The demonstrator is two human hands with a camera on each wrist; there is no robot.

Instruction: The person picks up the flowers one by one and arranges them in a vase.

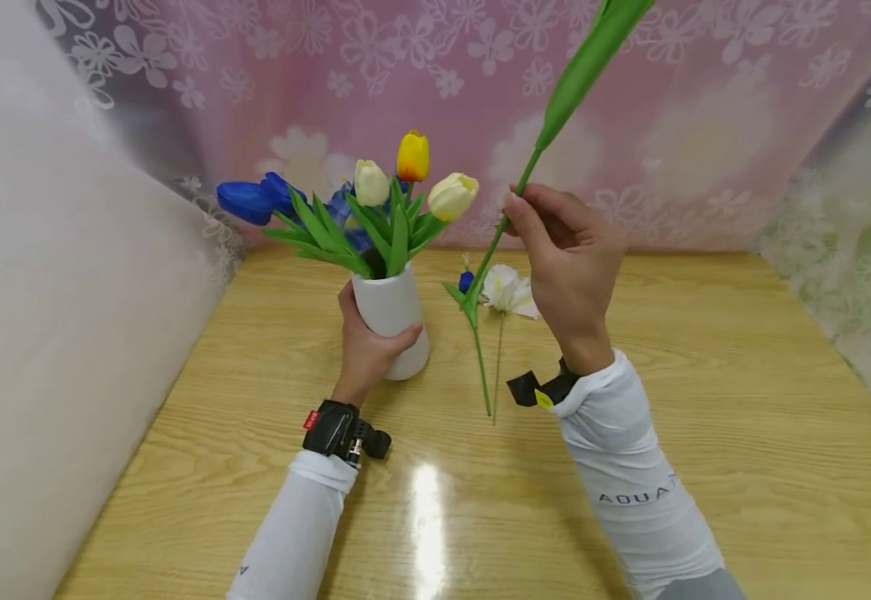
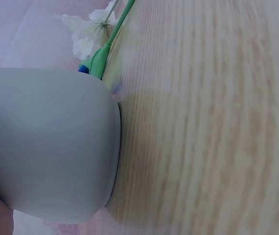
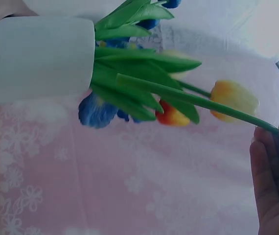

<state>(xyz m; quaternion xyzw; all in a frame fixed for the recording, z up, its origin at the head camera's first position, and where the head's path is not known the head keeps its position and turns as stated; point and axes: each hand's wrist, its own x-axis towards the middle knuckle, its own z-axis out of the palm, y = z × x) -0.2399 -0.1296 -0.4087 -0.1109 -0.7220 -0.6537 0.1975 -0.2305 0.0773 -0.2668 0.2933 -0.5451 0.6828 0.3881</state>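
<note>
My left hand grips the white vase low on its side, thumb across the front; its base stands on the wooden table. The vase holds blue tulips, cream tulips, a yellow-orange tulip and green leaves. To the right, my right hand pinches a green flower stem between thumb and fingertips. A long leaf rises above the pinch, and the flower head is out of view. In the right wrist view the stem's cut end overlaps the vase's leaves.
Right of the vase, a white flower and a blue flower lie on the table, their stems pointing toward me. A pink floral curtain hangs behind, with a white panel at the left.
</note>
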